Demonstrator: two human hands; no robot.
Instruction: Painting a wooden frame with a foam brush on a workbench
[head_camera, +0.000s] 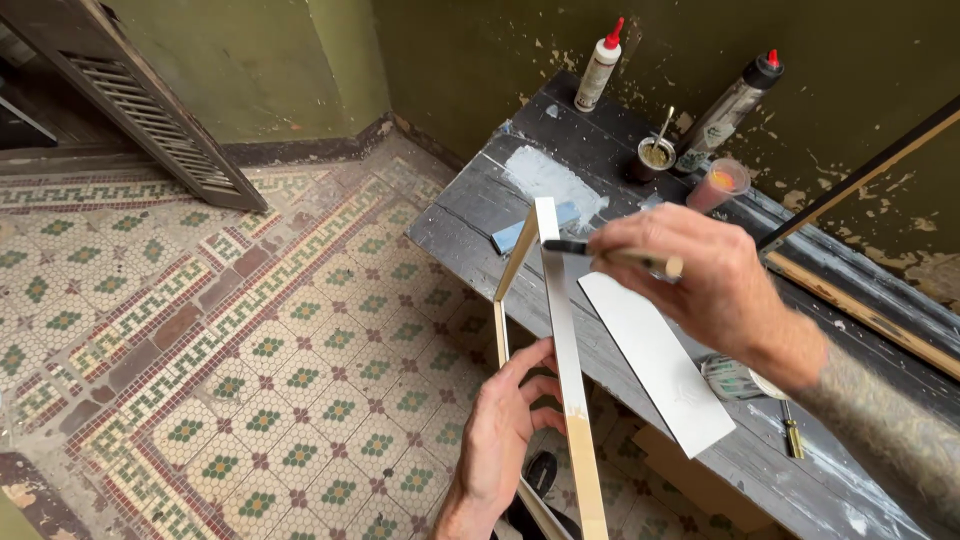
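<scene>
My left hand (505, 430) grips a pale wooden frame (565, 330) near its lower part, holding it upright off the edge of a dark workbench. The frame's top edge is painted white; its lower end is bare wood. My right hand (700, 280) holds a small brush (610, 252) with a dark tip and pale handle, the tip touching the white painted edge near the frame's upper corner.
The dark plank workbench (620, 170) carries a white flat strip (660, 360), a glue bottle (598, 68), a caulk tube (735, 100), a small cup with a stick (655, 155), a pink cup (718, 185), a tape roll (730, 378) and a screwdriver (790, 435). Patterned tile floor (250, 330) lies left.
</scene>
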